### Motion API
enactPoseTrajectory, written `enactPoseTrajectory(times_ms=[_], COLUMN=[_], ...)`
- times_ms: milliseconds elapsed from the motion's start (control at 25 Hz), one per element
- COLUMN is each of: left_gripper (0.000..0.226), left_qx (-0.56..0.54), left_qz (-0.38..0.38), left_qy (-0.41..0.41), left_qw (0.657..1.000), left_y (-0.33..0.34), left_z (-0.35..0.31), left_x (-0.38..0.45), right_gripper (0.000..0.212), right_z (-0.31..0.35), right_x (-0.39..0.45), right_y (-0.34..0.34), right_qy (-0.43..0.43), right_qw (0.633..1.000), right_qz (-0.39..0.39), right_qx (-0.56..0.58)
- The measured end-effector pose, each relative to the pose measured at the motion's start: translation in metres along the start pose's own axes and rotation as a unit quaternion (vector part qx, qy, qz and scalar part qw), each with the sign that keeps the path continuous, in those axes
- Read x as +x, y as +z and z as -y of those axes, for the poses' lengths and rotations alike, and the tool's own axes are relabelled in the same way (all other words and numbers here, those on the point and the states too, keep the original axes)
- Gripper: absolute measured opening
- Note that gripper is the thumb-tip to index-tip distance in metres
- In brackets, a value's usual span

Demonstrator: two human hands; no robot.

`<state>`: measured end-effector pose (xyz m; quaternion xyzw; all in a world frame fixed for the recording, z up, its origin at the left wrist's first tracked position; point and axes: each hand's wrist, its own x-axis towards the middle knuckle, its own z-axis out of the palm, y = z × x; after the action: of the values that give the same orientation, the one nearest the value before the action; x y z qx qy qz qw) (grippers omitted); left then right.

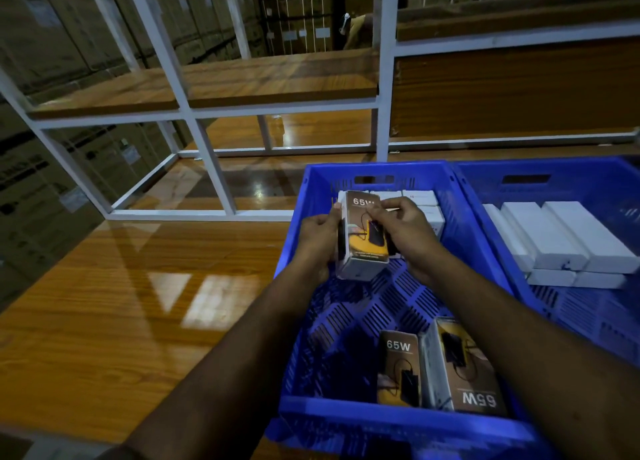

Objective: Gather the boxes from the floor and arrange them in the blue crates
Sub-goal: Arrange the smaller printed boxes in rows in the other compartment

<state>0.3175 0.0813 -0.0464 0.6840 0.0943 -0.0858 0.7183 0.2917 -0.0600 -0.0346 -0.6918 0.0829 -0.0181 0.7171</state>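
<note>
Both hands hold one 65W charger box over the middle of the near blue crate. My left hand grips its left side; my right hand grips its right side, fingers pinching the top edge. Behind the held box, white boxes line the crate's far end. Two more 65W boxes lie at the crate's near end. A second blue crate to the right holds several white boxes stacked in two layers.
Both crates sit on a glossy wooden surface. A white metal shelf frame with wooden boards stands behind and to the left. Stacked cartons fill the far left. A person is partly visible far back.
</note>
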Motion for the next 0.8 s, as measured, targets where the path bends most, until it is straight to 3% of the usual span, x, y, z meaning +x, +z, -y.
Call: enactPoseTrajectory(times_ms=[120,320,480,560,680,800], left_gripper=[0.051,0.070,0.050,0.054,0.054,0.047], left_qx=[-0.018,-0.071,-0.111,-0.146,-0.195,-0.208], left_qz=[0.038,0.189,0.185,0.186,0.192,0.205], left_qy=[-0.013,-0.069,-0.063,-0.080,-0.097,-0.102], left_qw=[0.999,0.977,0.974,0.968,0.957,0.951], left_y=[0.002,-0.001,-0.003,-0.006,-0.008,-0.008], left_z=[-0.003,-0.004,-0.010,-0.012,-0.014,-0.013], left_x=[-0.004,-0.006,-0.009,-0.009,-0.009,-0.011], right_gripper=[0.016,0.019,0.018,0.020,0.036,0.038], right_z=[0.001,0.005,0.009,0.008,0.004,0.006], right_x=[0.000,-0.005,-0.006,-0.002,0.003,-0.001], right_y=[-0.003,-0.006,-0.008,-0.010,-0.010,-0.006], right_qy=[-0.047,-0.092,-0.129,-0.148,-0.111,-0.032], right_qw=[0.999,0.995,0.991,0.988,0.992,0.994], right_qz=[-0.014,0.004,-0.028,-0.051,-0.062,-0.010], right_qx=[0.005,0.034,0.018,-0.003,0.020,0.107])
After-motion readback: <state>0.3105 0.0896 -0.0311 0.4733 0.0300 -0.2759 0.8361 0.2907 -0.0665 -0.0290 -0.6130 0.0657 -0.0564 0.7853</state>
